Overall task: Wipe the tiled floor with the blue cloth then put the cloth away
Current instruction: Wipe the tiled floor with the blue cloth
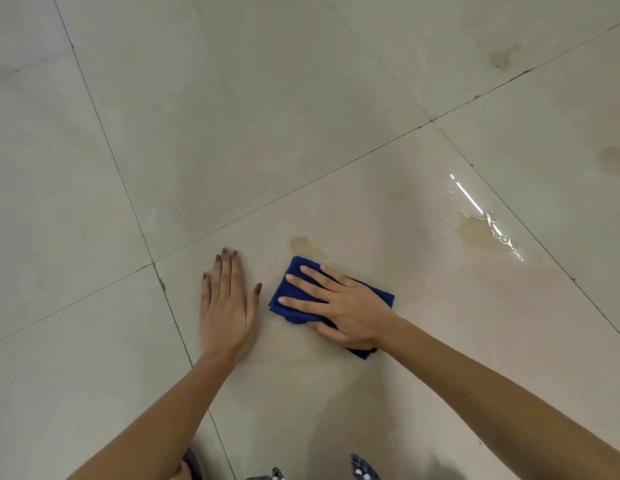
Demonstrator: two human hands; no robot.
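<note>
A folded blue cloth (294,289) lies flat on the beige tiled floor (301,133). My right hand (339,306) presses down on it with straight, spread fingers and covers most of its middle. To the left of the cloth, my left hand (227,306) rests flat on the bare tile, fingers straight and together, a short gap away from the cloth. A small yellowish wet stain (303,245) sits just beyond the cloth's far edge.
A larger shiny puddle (481,232) lies to the right of the cloth. Darker stains mark the tiles at the far right (613,159) and the upper right (502,55). Dark grout lines cross the floor. Bits of patterned clothing (362,469) show at the bottom edge.
</note>
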